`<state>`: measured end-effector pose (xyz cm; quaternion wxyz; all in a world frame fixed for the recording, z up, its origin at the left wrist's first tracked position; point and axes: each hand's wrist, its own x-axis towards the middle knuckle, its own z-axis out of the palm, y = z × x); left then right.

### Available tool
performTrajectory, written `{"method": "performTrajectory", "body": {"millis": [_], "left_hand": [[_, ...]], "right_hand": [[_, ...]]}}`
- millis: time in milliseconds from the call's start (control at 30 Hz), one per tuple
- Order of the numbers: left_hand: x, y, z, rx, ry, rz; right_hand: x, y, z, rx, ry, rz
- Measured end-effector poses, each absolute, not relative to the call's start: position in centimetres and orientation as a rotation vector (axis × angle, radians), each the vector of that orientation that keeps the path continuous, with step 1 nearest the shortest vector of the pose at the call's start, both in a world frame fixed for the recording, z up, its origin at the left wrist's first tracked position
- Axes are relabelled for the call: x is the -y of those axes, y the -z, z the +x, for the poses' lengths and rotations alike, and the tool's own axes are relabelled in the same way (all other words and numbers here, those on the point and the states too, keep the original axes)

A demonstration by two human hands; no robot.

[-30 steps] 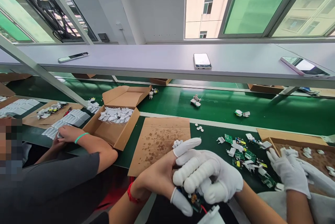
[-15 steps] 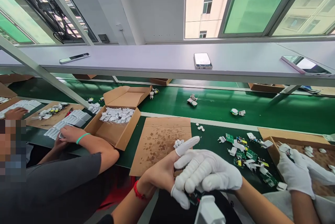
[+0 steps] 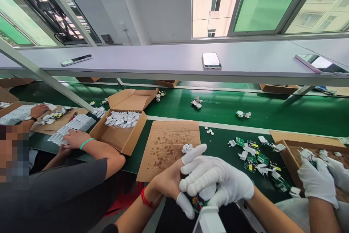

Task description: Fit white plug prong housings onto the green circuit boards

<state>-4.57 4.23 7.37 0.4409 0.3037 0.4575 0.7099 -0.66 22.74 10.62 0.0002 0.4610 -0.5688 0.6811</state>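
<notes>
Low in front of me, my two hands overlap around a small green circuit board point(image 3: 198, 203) with coloured parts. My left hand point(image 3: 170, 184) has white covers on its thumb and index finger; its thumb presses against the board's left side, and its other fingers are hidden. My right hand point(image 3: 218, 176), in a white glove, curls over the board from above. A smooth white plastic piece point(image 3: 208, 192) shows under its fingers. Just below the board is a white plastic housing point(image 3: 209, 220); whether it is joined to the board I cannot tell.
A cardboard sheet point(image 3: 169, 142) lies ahead, with small white parts point(image 3: 187, 148) on it. Loose circuit boards point(image 3: 256, 156) are heaped to the right. An open carton point(image 3: 128, 131) holds white pieces. Co-workers' hands point(image 3: 76, 140) work left, gloved ones point(image 3: 317, 178) right. A shelf point(image 3: 163, 58) crosses above.
My right hand has turned slightly, exposing more of the board and the white piece. The housing has shifted a little left. At right, the co-worker's gloved hands have moved rightward.
</notes>
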Motion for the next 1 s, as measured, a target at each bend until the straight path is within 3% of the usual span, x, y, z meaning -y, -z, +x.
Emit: {"method": "performTrajectory", "body": {"millis": [433,533,667,900,1000], "left_hand": [[-3.3,-6.9,-4.7,-1.147,-1.682,0.817],[-2.9,-6.9,-4.3,-1.388,-1.728,0.783],[-2.7,-7.5,-3.9,-1.858,-1.729,1.062],[-2.8,-8.3,-4.6,-2.019,-1.497,1.164],[-3.2,-7.7,-4.8,-2.0,-1.409,1.082]], "right_hand": [[-21.9,-7.9,-0.9,1.772,-2.207,1.417],[-22.4,-7.8,-0.9,1.812,-2.183,1.32],[-23.7,-7.5,0.2,1.843,-2.206,0.829],[-25.1,-7.1,1.5,2.132,-1.309,0.842],[-25.1,-7.1,0.9,2.28,-1.078,0.855]]}}
